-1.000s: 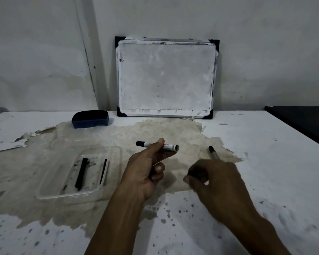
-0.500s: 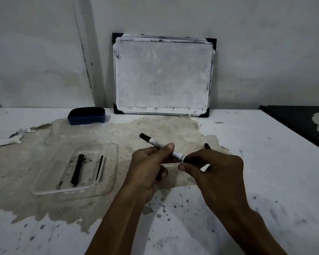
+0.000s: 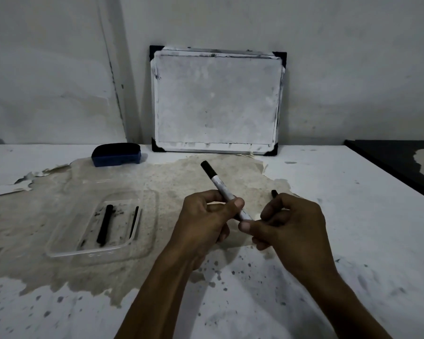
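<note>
White marker with black cap (image 3: 220, 188): lower end hidden inside right hand (image 3: 294, 228). Black pen (image 3: 274, 193) behind that hand: only tip shows.

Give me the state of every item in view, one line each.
whiteboard marker: tilted, black end up, held by both hands.
left hand: grips the marker's barrel.
right hand: pinches the marker's lower end.
black pen: only its tip shows behind the right hand.
whiteboard: leans on the wall, blank, smudged.
eraser: lies on the table, untouched.
clear tray: open, two black sticks inside.
</note>
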### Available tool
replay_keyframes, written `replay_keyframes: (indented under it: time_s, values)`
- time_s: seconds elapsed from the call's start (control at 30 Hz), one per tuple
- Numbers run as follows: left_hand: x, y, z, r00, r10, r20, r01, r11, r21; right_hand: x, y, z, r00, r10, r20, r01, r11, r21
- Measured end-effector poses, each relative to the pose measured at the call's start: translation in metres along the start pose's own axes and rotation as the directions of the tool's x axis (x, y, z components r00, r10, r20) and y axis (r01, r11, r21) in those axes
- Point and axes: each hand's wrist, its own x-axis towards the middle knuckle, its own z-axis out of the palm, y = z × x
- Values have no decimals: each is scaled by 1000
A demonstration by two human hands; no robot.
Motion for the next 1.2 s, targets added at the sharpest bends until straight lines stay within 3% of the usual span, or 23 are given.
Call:
replay_keyframes:
  time_s: [0.07, 0.2, 0.33, 0.43, 0.57, 0.73, 0.97, 1.2]
  values:
    - [0, 0, 1, 1000, 7, 22, -7, 1000, -1, 1, 2, -4, 997, 70, 40, -74, 992, 106]
    - [1, 0, 5, 999, 32, 23, -32, 999, 21, 1, 2, -5, 996, 66, 62, -71, 994, 86]
    - [1, -6, 11, 999, 44, -5, -42, 986, 161, 11, 8, -14, 993, -23, -112, 4, 986, -169]
    - [6, -8, 20, 999, 43, 1, -39, 918, 394, 23, 23, -30, 972, -16, -233, -83, 908, -411]
    - [25, -7, 44, 999, 27, 24, -36, 781, 623, 25, 41, -35, 975, 147, -169, -219, 792, -570]
    - [46, -4, 78, 998, -39, 47, -14, 595, 803, 23, 45, -29, 976, 175, -132, -219, 731, -647]
    - [54, -5, 94, 982, -160, 97, -6, 489, 872, 25, 44, -30, 972, 212, -101, -226, 731, -644]
    - [51, 1, 97, 976, -186, 109, -2, 497, 868, 22, 42, -30, 983, 179, -50, -168, 741, -650]
